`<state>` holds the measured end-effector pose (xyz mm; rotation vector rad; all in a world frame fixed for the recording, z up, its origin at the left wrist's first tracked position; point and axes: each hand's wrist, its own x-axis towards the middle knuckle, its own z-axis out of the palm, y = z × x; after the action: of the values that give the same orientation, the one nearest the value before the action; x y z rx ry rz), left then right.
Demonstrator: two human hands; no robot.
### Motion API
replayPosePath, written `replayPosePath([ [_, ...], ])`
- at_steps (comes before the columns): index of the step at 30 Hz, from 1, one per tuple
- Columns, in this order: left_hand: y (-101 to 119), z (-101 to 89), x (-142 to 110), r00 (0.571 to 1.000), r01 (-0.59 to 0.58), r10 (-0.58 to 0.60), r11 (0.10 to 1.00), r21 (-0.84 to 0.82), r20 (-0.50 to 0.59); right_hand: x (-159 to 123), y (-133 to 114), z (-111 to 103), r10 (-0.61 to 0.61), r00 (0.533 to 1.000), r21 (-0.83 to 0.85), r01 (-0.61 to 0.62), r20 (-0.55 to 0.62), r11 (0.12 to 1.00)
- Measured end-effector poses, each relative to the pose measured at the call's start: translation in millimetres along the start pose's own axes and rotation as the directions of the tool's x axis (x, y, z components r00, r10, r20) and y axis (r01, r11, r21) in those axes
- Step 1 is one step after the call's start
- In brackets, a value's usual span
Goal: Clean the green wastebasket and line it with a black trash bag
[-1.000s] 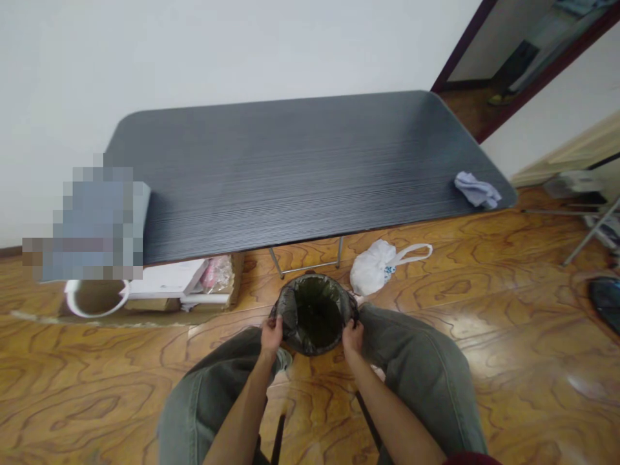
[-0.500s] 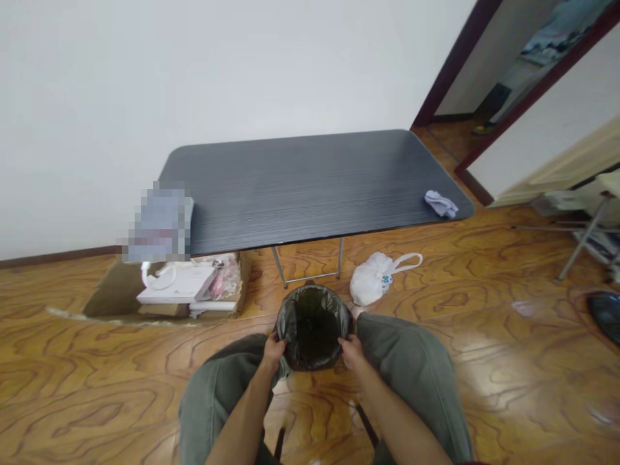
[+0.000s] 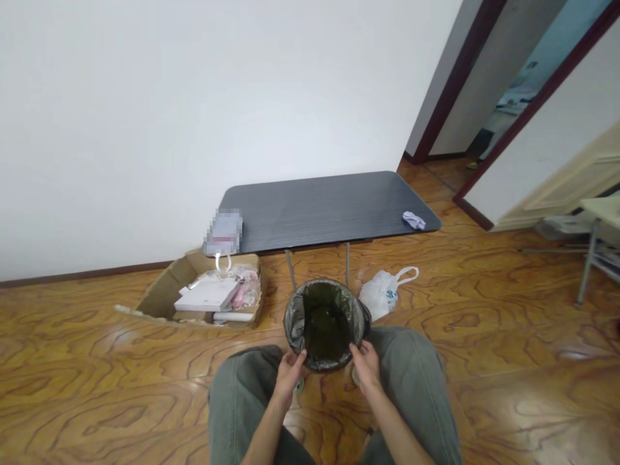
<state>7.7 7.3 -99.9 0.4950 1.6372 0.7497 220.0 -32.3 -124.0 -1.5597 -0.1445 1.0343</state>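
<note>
A round trash can [image 3: 293,323] lined with a black plastic bag is between my knees, its mouth facing up toward me. The liner is folded over the rim, and the dark inside looks bare apart from the bag. My left hand [image 3: 289,371] grips the near left of the rim, thumb on top. On the near right, my right hand [image 3: 367,365] grips the rim the same way, its fingers partly hidden against the outer side. Just beyond the can on the right lies a tied white plastic bag [image 3: 380,294] with its handle loop sticking out.
A dark folding table [image 3: 314,210] stands against the white wall. It bears a blurred box [image 3: 224,231] at left and a crumpled light cloth [image 3: 414,220] at right. An open cardboard box [image 3: 165,290] of packaging sits on the wooden floor. A doorway is at upper right.
The trash can looks larger and closer to me. My hands have shifted from its sides toward the near rim. The view has tilted up and drawn back from the table.
</note>
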Motion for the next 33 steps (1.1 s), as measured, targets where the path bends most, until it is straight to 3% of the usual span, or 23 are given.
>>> replayPosePath([
  [2, -0.9, 4.8, -16.9, 0.999, -0.028, 0.031, 0.997, -0.072, 0.039, -21.8, -12.0, -6.4, -0.002, 0.999, 0.012, 0.001, 0.036, 1.000],
  [6, 8.1, 7.9, -37.3, 0.990, -0.136, 0.137, 0.987, -0.088, 0.007, -60.5, -30.2, -18.6, -0.032, 0.996, 0.009, 0.031, 0.078, 0.999],
  [9, 17.7, 4.5, -46.7, 0.995, -0.064, 0.072, 0.992, -0.111, 0.072, -79.3, -40.8, -25.5, -0.071, 0.996, 0.032, 0.070, 0.047, 0.997],
  [12, 25.2, 1.3, -56.7, 0.986, 0.054, -0.024, 0.982, -0.182, 0.165, -92.4, -53.9, -28.7, -0.092, 0.996, 0.055, 0.091, 0.018, 0.994],
  [15, 30.8, -0.6, -71.5, 0.980, 0.090, -0.035, 0.956, -0.280, 0.196, -106.1, -72.0, -30.1, -0.107, 0.994, 0.069, 0.105, 0.032, 0.992],
  [22, 48.7, -6.1, -112.8, 0.988, -0.032, 0.076, 0.955, -0.296, 0.136, -130.2, -105.8, -41.7, -0.075, 0.987, 0.038, 0.070, 0.140, 0.997],
  [27, 63.3, -6.4, -131.3, 0.953, -0.075, 0.128, 0.978, -0.193, 0.276, -131.0, -112.6, -45.1, -0.035, 0.997, 0.103, 0.029, 0.062, 0.994],
  [28, 66.1, -7.1, -134.6, 0.952, -0.124, 0.162, 0.980, -0.155, 0.261, -131.8, -113.3, -44.5, -0.033, 0.998, 0.115, 0.027, 0.052, 0.993],
  [30, 71.1, -10.4, -141.1, 0.941, -0.320, 0.324, 0.946, -0.052, 0.101, -134.5, -114.0, -42.1, -0.027, 0.998, 0.145, 0.020, 0.048, 0.989],
  [31, 72.9, -12.9, -144.2, 0.905, -0.425, 0.425, 0.905, 0.023, -0.010, -136.2, -113.7, -40.6, -0.022, 0.998, 0.157, 0.014, 0.051, 0.987],
  [33, 75.2, -19.3, -149.4, 0.785, -0.562, 0.592, 0.804, 0.192, -0.180, -139.4, -112.3, -37.0, -0.020, 0.999, 0.170, 0.011, 0.050, 0.985],
])
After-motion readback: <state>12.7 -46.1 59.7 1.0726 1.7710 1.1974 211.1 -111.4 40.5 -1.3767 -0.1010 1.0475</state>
